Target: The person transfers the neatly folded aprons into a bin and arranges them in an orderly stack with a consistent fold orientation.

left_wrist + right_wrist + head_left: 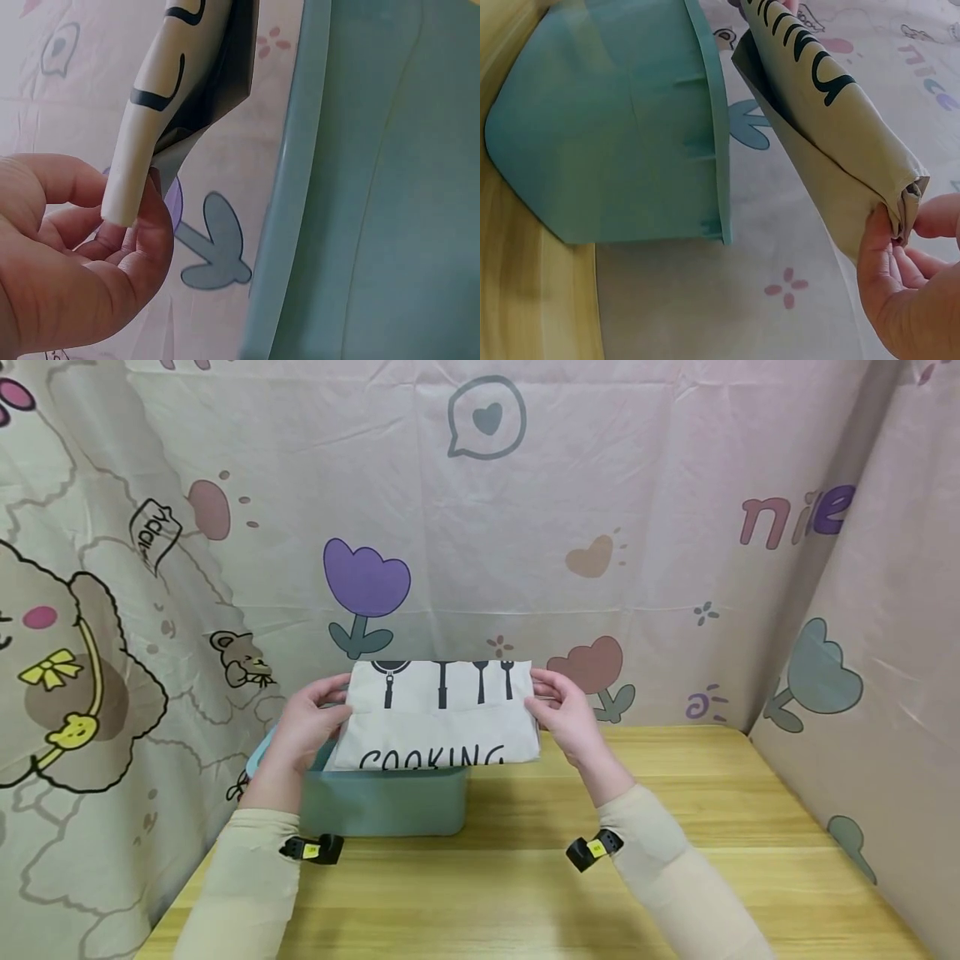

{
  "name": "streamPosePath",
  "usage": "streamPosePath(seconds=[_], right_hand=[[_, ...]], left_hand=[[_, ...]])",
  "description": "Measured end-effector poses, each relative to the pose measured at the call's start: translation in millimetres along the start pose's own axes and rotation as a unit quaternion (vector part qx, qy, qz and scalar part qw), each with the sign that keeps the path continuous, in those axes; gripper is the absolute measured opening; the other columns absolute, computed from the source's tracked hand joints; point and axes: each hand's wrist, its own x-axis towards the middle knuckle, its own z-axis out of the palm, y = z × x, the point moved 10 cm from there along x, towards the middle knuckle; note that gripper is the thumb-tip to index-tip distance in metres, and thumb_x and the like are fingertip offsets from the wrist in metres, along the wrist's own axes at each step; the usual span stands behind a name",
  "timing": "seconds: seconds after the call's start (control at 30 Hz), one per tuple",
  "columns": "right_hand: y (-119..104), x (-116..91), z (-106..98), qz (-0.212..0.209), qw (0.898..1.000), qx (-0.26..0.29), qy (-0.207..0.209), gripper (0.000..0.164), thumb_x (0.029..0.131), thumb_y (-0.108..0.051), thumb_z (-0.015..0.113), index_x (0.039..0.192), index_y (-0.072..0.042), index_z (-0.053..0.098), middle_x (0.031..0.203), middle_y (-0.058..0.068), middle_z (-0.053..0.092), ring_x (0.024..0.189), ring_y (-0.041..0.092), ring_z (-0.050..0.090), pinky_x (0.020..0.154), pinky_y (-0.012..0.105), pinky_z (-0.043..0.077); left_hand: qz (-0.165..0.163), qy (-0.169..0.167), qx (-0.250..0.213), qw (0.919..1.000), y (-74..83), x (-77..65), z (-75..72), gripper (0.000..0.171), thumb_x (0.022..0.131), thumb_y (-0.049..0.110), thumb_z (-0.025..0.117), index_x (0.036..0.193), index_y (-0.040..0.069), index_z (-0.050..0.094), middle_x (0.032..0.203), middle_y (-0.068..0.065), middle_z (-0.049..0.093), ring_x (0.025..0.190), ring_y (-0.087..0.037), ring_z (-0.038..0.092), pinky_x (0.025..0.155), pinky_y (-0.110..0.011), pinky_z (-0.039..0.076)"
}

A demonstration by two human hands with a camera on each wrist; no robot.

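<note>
A folded white cloth (442, 727) with black kitchen utensils and the word "COOKING" printed on it hangs in the air between both hands. My left hand (307, 722) pinches its left edge, thumb in front and fingers behind. At the opposite edge my right hand (570, 714) pinches it the same way. In the right wrist view several layers show at the end of the folded cloth (855, 150). Beneath and behind the cloth stands a green plastic bin (386, 806), its opening partly hidden by the cloth and left hand.
The bin rests on a wood-grain table (675, 827), toward its left side. Patterned curtains (480, 527) enclose the table at the back and on both sides. A light blue edge (260, 753) shows at the bin's left, behind my left wrist.
</note>
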Motion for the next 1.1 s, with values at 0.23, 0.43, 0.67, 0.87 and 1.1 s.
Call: streamPosePath(seconds=[0.23,0.43,0.67,0.87,1.1], right_hand=[[0.9,7.0,23.1,-0.005,1.0,0.006,-0.003,0.05,0.092,0.008,0.059,0.14,0.006,0.048,0.121,0.025,0.058,0.097,0.024,0.061,0.069,0.023,0.055],[4.2,13.5,40.9,-0.008,1.0,-0.001,-0.009,0.05,0.092,0.008,0.059,0.14,0.006,0.047,0.121,0.026,0.058,0.102,0.031,0.061,0.072,0.025,0.054],[7.7,21.0,57.9,-0.005,1.0,-0.014,-0.011,0.047,0.091,0.007,0.061,0.138,0.006,0.051,0.12,0.025,0.059,0.104,0.034,0.061,0.075,0.03,0.056],[8.8,25.1,69.4,0.001,1.0,-0.025,-0.015,0.047,0.091,0.006,0.062,0.137,0.006,0.052,0.12,0.024,0.06,0.105,0.035,0.062,0.078,0.034,0.057],[13.0,30.6,81.3,0.006,0.998,-0.064,-0.022,0.047,0.092,0.003,0.062,0.138,0.005,0.051,0.121,0.022,0.06,0.105,0.034,0.062,0.079,0.035,0.057]], left_hand=[[0.002,0.008,0.007,0.9999,-7.0,7.6,-16.6,0.056,0.095,-0.002,0.052,0.15,0.004,0.042,0.13,-0.02,0.048,0.109,-0.025,0.05,0.072,-0.021,0.051],[-0.007,0.014,0.025,0.9996,-14.5,13.6,-28.0,0.056,0.095,-0.003,0.052,0.15,0.003,0.04,0.13,-0.02,0.048,0.107,-0.023,0.05,0.07,-0.019,0.05],[-0.008,0.03,0.045,0.9985,-19.1,19.8,-42.9,0.054,0.095,-0.003,0.053,0.148,0.001,0.043,0.125,-0.019,0.051,0.098,-0.017,0.051,0.067,-0.02,0.048],[-0.012,0.038,0.07,0.9967,-21.1,23.7,-52.6,0.053,0.095,-0.002,0.053,0.147,0.001,0.044,0.125,-0.019,0.051,0.099,-0.019,0.051,0.066,-0.018,0.048],[-0.017,0.048,0.094,0.9943,-24.4,27.0,-59.2,0.053,0.094,-0.003,0.052,0.146,0.0,0.045,0.121,-0.019,0.052,0.098,-0.022,0.05,0.064,-0.018,0.047]])
